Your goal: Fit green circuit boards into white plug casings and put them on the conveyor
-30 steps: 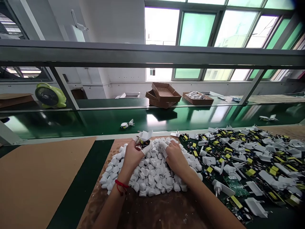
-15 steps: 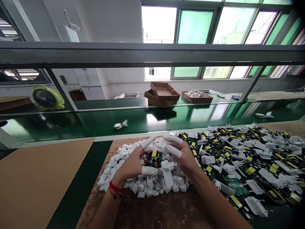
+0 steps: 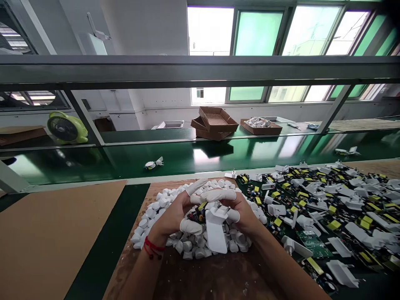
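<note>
Between my hands, above a heap of small white rounded pieces (image 3: 154,211), is a power adapter circuit board (image 3: 196,215) with a yellow component. A flat white plastic plug piece (image 3: 216,236) with prongs hangs at its right side and seems joined to it. My left hand (image 3: 175,211) pinches the board from the left, thumb below and fingers above. My right hand (image 3: 240,206) curls over the plug piece and the board's far side, its fingers closed around them. White finger covers are on the fingers of both hands. The fingers partly hide the board.
Many boards with white plug pieces (image 3: 339,227) spread across the right side. A brown cardboard sheet (image 3: 62,229) lies left. Behind runs a green conveyor belt (image 3: 131,166) carrying a small white assembly (image 3: 153,163). Beyond it are brown trays (image 3: 217,118), a green fan (image 3: 67,128) and a metal rail (image 3: 200,68).
My right fingers have closed in over the board and plug piece. The board has tilted and the plug piece faces me more. The small assembly on the belt has shifted slightly left.
</note>
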`<act>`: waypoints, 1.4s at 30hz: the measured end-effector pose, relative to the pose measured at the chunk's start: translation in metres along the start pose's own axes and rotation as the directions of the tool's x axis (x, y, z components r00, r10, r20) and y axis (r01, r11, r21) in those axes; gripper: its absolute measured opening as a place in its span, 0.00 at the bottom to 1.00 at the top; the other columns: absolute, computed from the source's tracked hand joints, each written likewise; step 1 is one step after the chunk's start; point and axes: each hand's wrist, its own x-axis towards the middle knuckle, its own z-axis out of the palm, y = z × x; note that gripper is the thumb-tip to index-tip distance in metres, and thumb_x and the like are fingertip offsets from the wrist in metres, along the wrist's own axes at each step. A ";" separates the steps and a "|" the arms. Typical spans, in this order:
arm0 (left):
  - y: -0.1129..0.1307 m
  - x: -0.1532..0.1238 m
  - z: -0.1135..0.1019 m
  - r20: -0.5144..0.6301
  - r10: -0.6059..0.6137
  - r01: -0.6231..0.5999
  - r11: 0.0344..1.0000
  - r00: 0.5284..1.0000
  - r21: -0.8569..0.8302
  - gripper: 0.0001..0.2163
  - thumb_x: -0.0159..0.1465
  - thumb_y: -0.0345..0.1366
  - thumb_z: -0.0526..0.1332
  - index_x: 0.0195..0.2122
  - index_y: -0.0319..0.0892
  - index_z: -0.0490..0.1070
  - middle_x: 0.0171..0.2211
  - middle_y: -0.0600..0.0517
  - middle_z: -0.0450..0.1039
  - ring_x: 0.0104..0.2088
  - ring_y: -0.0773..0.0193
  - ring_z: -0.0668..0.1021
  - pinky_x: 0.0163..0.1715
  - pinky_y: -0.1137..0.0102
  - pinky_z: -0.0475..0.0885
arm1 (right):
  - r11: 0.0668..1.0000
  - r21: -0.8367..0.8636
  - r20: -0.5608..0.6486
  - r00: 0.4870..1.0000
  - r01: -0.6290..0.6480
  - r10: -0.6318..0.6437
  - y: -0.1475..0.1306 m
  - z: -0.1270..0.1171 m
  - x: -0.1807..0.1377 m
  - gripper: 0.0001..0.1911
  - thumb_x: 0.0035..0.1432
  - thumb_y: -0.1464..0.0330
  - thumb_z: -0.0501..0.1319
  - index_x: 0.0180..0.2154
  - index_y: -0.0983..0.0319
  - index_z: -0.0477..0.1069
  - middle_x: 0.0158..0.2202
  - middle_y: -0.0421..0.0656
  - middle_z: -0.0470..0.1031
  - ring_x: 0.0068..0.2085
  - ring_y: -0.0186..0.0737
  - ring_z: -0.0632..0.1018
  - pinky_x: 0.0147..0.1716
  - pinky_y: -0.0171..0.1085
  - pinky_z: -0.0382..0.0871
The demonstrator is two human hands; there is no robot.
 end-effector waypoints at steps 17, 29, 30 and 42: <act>-0.003 0.004 0.016 -0.029 0.006 -0.008 0.997 1.000 -0.078 0.55 0.35 0.37 0.77 0.65 0.45 0.54 0.57 0.40 0.67 0.60 0.39 0.64 0.57 0.57 0.62 | 0.972 0.097 0.150 0.968 -0.216 0.200 -0.003 0.003 -0.009 0.12 0.51 0.55 0.66 0.33 0.55 0.80 0.44 0.47 0.79 0.46 0.49 0.77 0.42 0.43 0.70; -0.001 0.007 0.024 -0.043 0.034 -0.041 0.984 0.999 -0.171 0.60 0.33 0.49 0.77 0.66 0.46 0.48 0.51 0.40 0.71 0.51 0.43 0.74 0.51 0.59 0.68 | 0.971 0.123 -0.030 0.977 -0.206 0.211 0.006 0.009 -0.014 0.09 0.53 0.57 0.66 0.30 0.53 0.80 0.39 0.43 0.80 0.43 0.48 0.78 0.47 0.44 0.71; -0.002 0.007 0.024 -0.053 0.019 -0.028 0.985 0.998 -0.172 0.60 0.32 0.49 0.77 0.66 0.46 0.49 0.51 0.40 0.72 0.51 0.43 0.74 0.51 0.59 0.68 | 0.969 0.116 -0.029 0.974 -0.219 0.224 0.007 0.009 -0.014 0.09 0.53 0.56 0.65 0.31 0.53 0.80 0.39 0.43 0.80 0.43 0.49 0.78 0.47 0.44 0.71; -0.005 0.007 0.023 -0.146 -0.003 -0.023 0.984 0.989 -0.174 0.60 0.33 0.48 0.77 0.66 0.44 0.49 0.47 0.40 0.76 0.52 0.42 0.74 0.52 0.57 0.68 | 0.978 -0.036 -0.174 0.965 -0.205 0.196 0.011 0.011 -0.012 0.19 0.48 0.47 0.65 0.29 0.56 0.79 0.31 0.45 0.79 0.39 0.50 0.78 0.35 0.42 0.74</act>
